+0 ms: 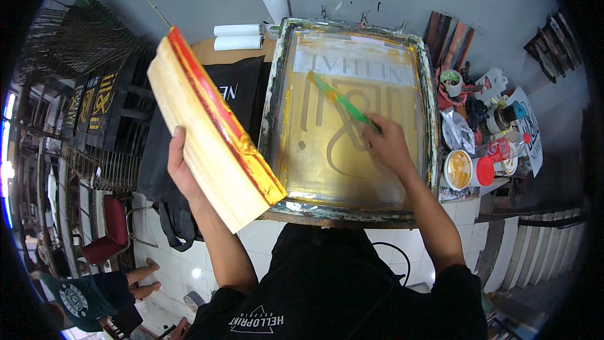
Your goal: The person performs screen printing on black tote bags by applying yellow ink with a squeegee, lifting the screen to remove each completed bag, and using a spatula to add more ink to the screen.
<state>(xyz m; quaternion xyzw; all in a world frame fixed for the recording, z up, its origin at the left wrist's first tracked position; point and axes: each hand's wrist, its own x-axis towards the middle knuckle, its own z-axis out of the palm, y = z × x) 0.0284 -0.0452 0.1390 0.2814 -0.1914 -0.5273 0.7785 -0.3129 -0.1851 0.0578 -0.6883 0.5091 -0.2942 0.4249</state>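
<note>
My left hand point(182, 167) grips the wooden squeegee point(201, 157), tilted left of the printing screen point(432, 126); my right hand point(388, 143) curls round the green spatula point(346, 103) over it. Tipping further could drip yellow ink point(268, 184).

The squeegee point(211, 151) hides most fingers of the left hand point(184, 173)

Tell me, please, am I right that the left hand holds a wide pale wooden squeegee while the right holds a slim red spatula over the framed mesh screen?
Only the colour is wrong: the head view shows a slim green spatula in the right hand. The rest stands.
</note>
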